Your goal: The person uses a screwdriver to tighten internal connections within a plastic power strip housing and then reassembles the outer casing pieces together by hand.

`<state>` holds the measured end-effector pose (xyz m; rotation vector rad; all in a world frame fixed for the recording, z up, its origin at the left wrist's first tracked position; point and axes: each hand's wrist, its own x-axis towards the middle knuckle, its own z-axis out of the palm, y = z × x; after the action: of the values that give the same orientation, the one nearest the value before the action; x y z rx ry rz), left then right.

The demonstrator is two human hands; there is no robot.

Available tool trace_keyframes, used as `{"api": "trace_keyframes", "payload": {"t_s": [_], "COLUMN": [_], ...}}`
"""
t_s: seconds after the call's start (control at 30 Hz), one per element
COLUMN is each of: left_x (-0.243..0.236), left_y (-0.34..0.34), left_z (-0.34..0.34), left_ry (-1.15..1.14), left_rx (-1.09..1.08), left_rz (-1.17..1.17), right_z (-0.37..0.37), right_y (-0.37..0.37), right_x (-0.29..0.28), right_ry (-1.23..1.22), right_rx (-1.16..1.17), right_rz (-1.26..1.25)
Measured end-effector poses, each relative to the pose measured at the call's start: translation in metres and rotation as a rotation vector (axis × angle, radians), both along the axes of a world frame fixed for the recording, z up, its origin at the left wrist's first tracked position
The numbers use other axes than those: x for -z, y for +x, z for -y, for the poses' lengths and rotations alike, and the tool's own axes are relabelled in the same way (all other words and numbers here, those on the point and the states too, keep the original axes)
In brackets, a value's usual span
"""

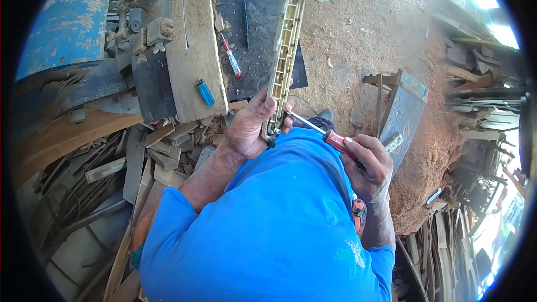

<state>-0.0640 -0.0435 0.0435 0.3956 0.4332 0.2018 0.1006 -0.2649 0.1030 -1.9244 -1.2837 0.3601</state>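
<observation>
My left hand (246,126) is wrapped round the lower part of a long, narrow, brass-coloured plate (286,50). Its hollow, ribbed side faces up, and its far end points away from me. A small dark piece shows at its near end. In my right hand (369,168) is a screwdriver (334,140) with a red and black handle, gripped between thumb and fingers. The metal shaft points left and reaches the plate's edge beside my left fingertips. Whether the tip sits in a screw I cannot tell.
Left of the plate, a dusty wooden board (196,50) lies by a black tabletop (240,0). On them are a blue lighter (205,92), a small clear-handled screwdriver (232,62) and a dark pen-like stick (246,22). Scrap wood (168,145) and a sawdust heap (425,173) flank me.
</observation>
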Motion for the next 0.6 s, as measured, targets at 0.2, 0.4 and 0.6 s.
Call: {"api": "trace_keyframes", "payload": {"t_s": [0.2,0.4,0.6], "left_x": [0.004,0.008,0.009], "left_y": [-0.001,0.001,0.004], "left_z": [0.000,-0.006,-0.007], "left_ry": [0.210,0.160,0.266], "left_rx": [0.027,0.084,0.069], "left_rz": [-0.030,0.080,0.037], "right_z": [-0.002,0.001,-0.005], "right_y": [0.005,0.011,0.008], "right_x": [-0.012,-0.015,-0.021], "right_ry": [-0.154,-0.281,-0.135], "right_rx": [0.067,0.102,0.069], "right_rz": [-0.257,-0.454,-0.153]}}
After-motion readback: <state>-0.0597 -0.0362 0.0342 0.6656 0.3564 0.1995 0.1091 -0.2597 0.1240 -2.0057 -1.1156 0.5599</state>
